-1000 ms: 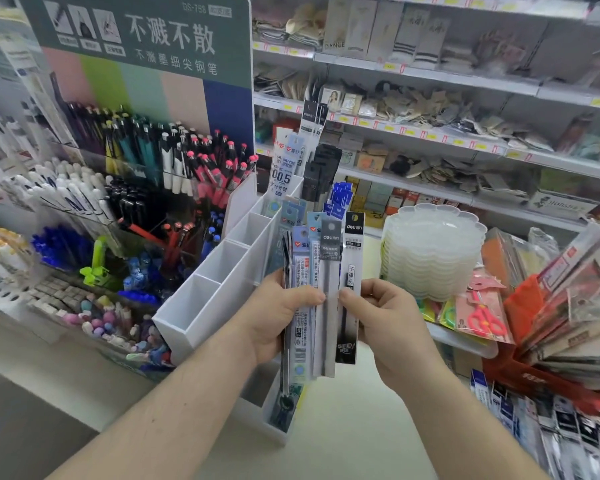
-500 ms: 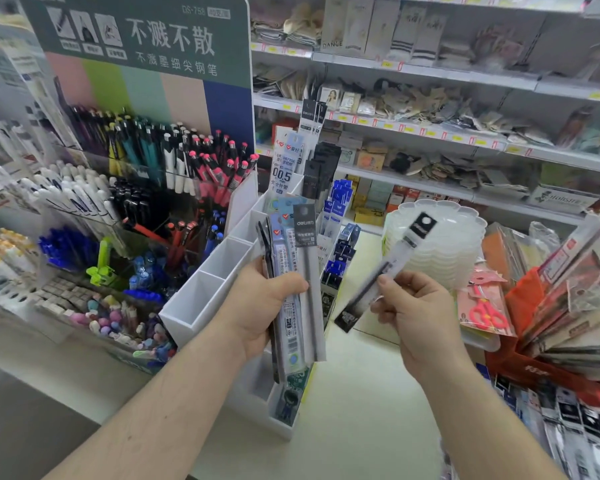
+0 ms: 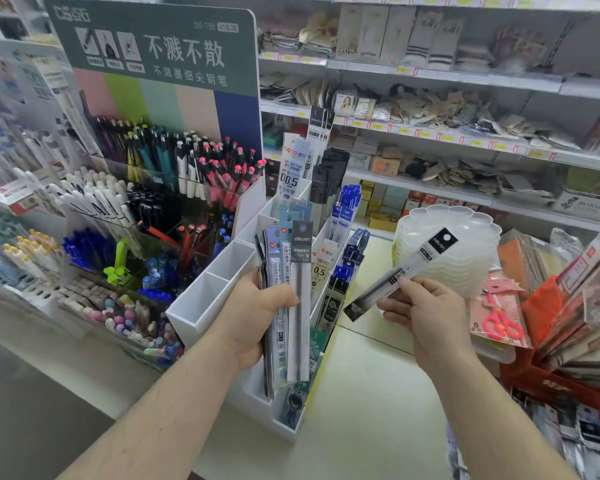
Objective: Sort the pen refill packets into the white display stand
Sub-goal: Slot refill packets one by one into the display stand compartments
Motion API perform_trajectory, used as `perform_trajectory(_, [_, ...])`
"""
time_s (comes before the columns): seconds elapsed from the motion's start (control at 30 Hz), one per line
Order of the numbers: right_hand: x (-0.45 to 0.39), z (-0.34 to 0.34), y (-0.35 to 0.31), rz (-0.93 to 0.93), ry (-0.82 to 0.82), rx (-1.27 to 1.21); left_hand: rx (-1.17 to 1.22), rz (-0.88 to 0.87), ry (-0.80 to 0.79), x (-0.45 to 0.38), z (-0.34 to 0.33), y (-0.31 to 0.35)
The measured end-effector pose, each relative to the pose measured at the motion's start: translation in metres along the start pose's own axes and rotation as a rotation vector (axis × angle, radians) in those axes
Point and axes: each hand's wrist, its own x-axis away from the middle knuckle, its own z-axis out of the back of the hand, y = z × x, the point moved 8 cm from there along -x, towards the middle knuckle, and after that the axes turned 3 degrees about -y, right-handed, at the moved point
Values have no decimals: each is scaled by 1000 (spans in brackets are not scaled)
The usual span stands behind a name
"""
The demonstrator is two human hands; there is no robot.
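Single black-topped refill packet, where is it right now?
Head view, right of centre: the single refill packet is pinched in the right hand, tilted, just right of the white display stand and in front of the stacked clear trays.

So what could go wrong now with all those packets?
The left hand grips a fanned bunch of packets by the middle, so one might slide out. The right hand pinches a single packet near its lower end; it could tip and drop before reaching the stand.

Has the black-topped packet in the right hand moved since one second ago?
Yes. The right hand pulled the black-topped packet off the bundle and rightward, tilting it toward the plate stack.
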Motion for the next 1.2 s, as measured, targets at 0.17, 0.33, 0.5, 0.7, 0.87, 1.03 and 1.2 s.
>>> perform_trajectory(0.17, [-8, -6, -7, 18, -34, 35, 39, 0, 40, 0, -3, 2])
perform_trajectory(0.33, [-16, -24, -26, 40, -74, 74, 54, -45, 46, 2, -13, 25])
perform_trajectory(0.5, [-34, -56, -79, 149, -94, 45, 72, -144, 134, -1, -9, 61])
perform_trajectory(0.7, [-63, -113, -150, 372, -121, 168, 101, -210, 240, -8, 8, 80])
perform_trajectory(0.87, [-93, -148, -168, 442, -96, 327, 114, -231, 261, -12, 17, 82])
perform_trajectory(1.03, [-116, -171, -162, 452, -87, 444, 110, -223, 237, -14, 21, 81])
perform_trajectory(1.2, [-123, -186, -154, 495, -126, 751, 112, -217, 230, -16, 20, 80])
